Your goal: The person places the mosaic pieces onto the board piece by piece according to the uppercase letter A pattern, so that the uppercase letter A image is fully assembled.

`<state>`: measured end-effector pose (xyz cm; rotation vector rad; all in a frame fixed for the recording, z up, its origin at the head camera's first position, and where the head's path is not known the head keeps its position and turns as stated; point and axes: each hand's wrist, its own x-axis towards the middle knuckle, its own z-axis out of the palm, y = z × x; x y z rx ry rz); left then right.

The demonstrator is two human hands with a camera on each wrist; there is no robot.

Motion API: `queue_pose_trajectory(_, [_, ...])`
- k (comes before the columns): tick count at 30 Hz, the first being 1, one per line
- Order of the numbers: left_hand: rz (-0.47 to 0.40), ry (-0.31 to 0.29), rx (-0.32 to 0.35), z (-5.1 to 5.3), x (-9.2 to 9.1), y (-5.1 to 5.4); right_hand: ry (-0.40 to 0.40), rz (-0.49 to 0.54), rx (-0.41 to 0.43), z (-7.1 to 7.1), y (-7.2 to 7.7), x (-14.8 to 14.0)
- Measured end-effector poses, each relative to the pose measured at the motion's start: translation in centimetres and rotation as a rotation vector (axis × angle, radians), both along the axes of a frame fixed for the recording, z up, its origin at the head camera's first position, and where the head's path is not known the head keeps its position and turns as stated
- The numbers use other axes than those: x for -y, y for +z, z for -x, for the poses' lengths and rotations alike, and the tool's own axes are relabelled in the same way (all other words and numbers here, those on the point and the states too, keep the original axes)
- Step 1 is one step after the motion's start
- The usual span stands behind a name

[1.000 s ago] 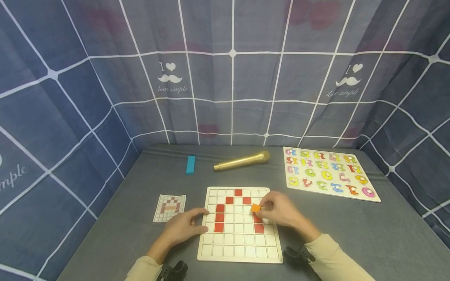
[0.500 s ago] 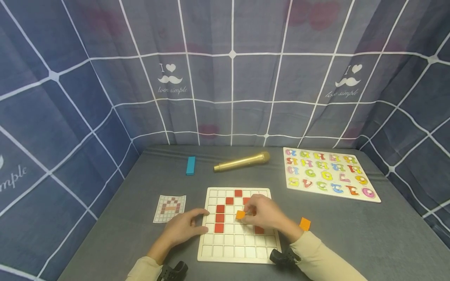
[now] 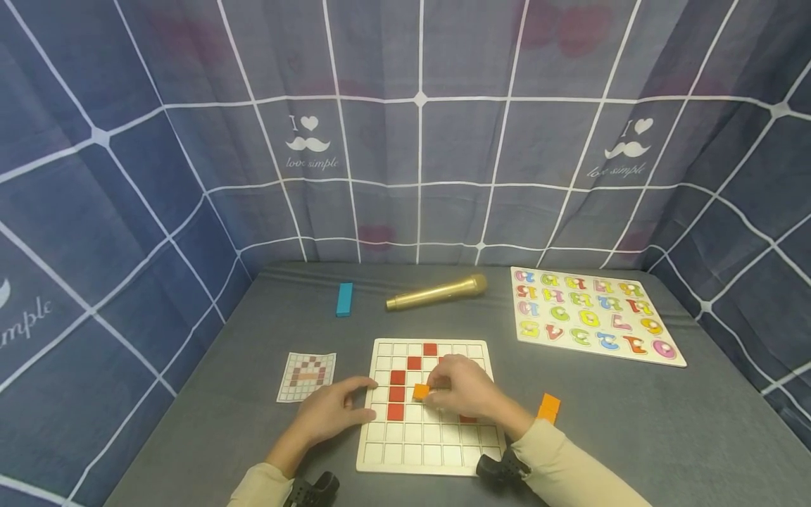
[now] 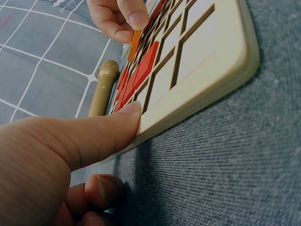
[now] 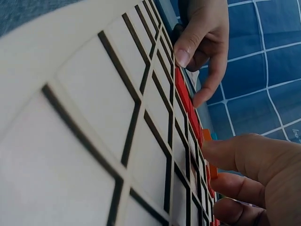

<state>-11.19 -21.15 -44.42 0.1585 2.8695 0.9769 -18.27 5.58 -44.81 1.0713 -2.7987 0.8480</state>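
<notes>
My right hand (image 3: 461,386) pinches an orange square tile (image 3: 421,392) over the middle of a white grid board (image 3: 431,454). In the right wrist view, the tile (image 5: 208,149) stands on edge between thumb and fingers. My left hand (image 3: 331,408) touches the board's left edge, its thumb and index finger spread apart. In the left wrist view, that thumb (image 4: 103,136) lies on the board's rim. Red tiles (image 3: 396,394) fill several cells left of the orange tile. Other red ones on the right are partly hidden by my right hand.
Beside my right forearm lie loose orange tiles (image 3: 550,407), partly covered. A printed pattern card (image 3: 305,377) is left of the board. Behind it are a blue block (image 3: 344,300) and a gold microphone (image 3: 437,292). A number puzzle board (image 3: 594,315) lies at the back right.
My right hand has moved left and slightly down across the board with the orange tile. The loose orange tiles have come into sight by the forearm. My left hand has stayed put.
</notes>
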Motion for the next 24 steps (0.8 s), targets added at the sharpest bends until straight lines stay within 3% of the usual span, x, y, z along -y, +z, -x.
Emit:
queue_pose_trajectory(8, [-0.003,-0.001,0.000,0.08,0.03,-0.05,0.032,-0.015,-0.032,-0.26,0.11,0.48])
queue_pose_trajectory(24, [-0.012,0.012,0.006,0.06,-0.01,-0.15,0.017,-0.050,-0.069,-0.40,-0.20,1.00])
